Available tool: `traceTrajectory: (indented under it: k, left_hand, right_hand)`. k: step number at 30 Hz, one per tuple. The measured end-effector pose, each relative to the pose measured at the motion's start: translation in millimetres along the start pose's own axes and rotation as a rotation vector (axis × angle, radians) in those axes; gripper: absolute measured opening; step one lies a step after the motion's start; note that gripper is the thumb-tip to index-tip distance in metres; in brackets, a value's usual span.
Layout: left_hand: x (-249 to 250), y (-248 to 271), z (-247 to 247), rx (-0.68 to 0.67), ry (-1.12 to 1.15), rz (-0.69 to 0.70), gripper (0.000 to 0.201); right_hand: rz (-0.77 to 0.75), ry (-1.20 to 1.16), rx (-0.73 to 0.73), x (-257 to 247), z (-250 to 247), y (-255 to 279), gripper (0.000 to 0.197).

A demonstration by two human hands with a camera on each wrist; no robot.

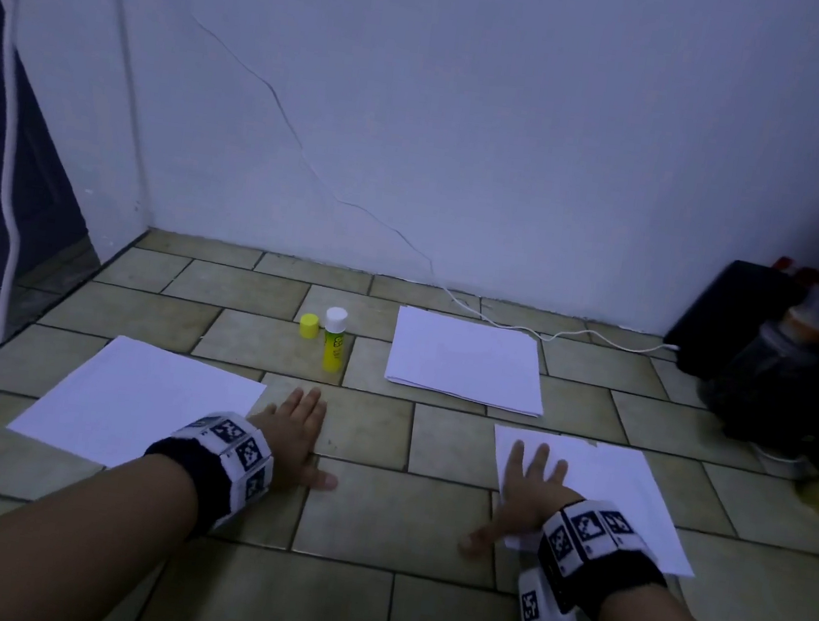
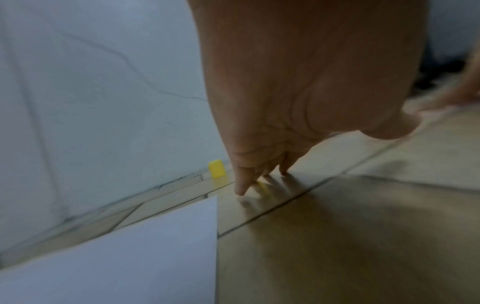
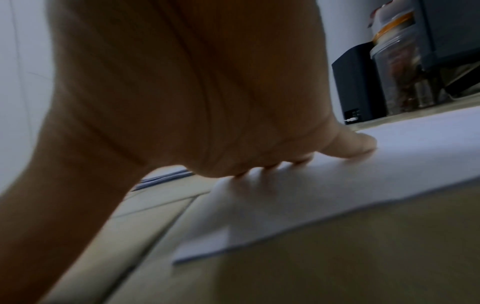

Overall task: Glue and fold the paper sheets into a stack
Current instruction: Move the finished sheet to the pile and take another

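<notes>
Head view, floor inventory: left hand [image 1: 297, 430], fingers straight and together, flat on bare tile [image 1: 357, 505], holding nothing; just beside its little finger, the corner of one loose paper sheet [image 1: 138, 403]. Right hand [image 1: 527, 490], fingers spread and straight, pressing flat on a second sheet [image 1: 622, 496], thumb reaching off its near edge onto tile. Beyond the left fingertips: glue stick [image 1: 334, 339], upright, white tip exposed, with its yellow cap [image 1: 309, 325] standing just beside it. Beyond the right fingertips: a small pile of sheets [image 1: 465, 361], edges slightly uneven. Step in hand, as I judge it: the right hand is steadying or positioning a single sheet; nothing visible shows glue laid or a fold made on it, so the task looks early. The next move would call for the free left hand to reach forward for the uncapped stick while the right keeps the sheet from sliding on the smooth tile. Left wrist view adds what the head view lacks: the fingertips [image 2: 240, 190] touch tile just clear of the sheet's corner, not on it; only the cap shows there, the stick hidden behind the hand. Right wrist view, blurred, confirms fingers lying on the paper, and shows a lidded jar [image 3: 397, 67] and a dark box [image 3: 353, 88] well beyond.
</notes>
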State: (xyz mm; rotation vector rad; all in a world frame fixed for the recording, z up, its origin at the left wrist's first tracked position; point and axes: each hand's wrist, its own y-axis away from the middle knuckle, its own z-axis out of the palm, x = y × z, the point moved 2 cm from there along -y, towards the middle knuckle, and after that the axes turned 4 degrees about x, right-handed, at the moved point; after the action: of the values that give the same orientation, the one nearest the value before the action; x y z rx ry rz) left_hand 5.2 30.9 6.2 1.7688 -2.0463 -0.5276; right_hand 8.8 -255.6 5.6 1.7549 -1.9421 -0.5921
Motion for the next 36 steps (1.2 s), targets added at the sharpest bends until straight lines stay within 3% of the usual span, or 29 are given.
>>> traceTrajectory:
  k: [4,6,11,15,17,20,25,28,30,36]
  left_hand:
    - [-11,20,-19,0.033,0.095,0.084,0.086]
    - [-30,28,-20,0.077,0.086,0.091,0.088]
    - [-80,46,-5,0.113,0.089,-0.059,0.106]
    - [-109,51,11,0.005,-0.022,-0.23,0.121]
    - [-119,55,14,-0.026,0.013,-0.257,0.117]
    - [-125,58,13,0.07,0.068,-0.232,0.101]
    - [-117,63,-1,0.219,-0.015,-0.261,0.053]
    - [-91,68,-22,0.342,-0.077,-0.208,0.038]
    - [-67,63,-30,0.392,-0.114,-0.152,0.045]
    - [21,26,-15,0.21,-0.017,0.035,0.057]
  right_hand:
    - [-0.009,-0.002,0.011,-1,3,4,0.148]
    - [-0.013,-0.015,0.016,0,3,3,0.148]
    - [-0.012,-0.034,0.038,0,5,4,0.148]
    - [-0.002,-0.042,0.043,-2,5,4,0.147]
    - [0.006,-0.05,0.039,-2,5,3,0.148]
    - [0.005,-0.059,0.042,-3,6,3,0.148]
    - [-0.003,-0.064,0.056,-1,7,1,0.148]
    - [0.005,-0.058,0.041,-1,6,-1,0.148]
    - [0.016,-0.036,0.026,-2,4,-4,0.15]
    - [0.054,0.037,0.012,-2,-3,-8,0.152]
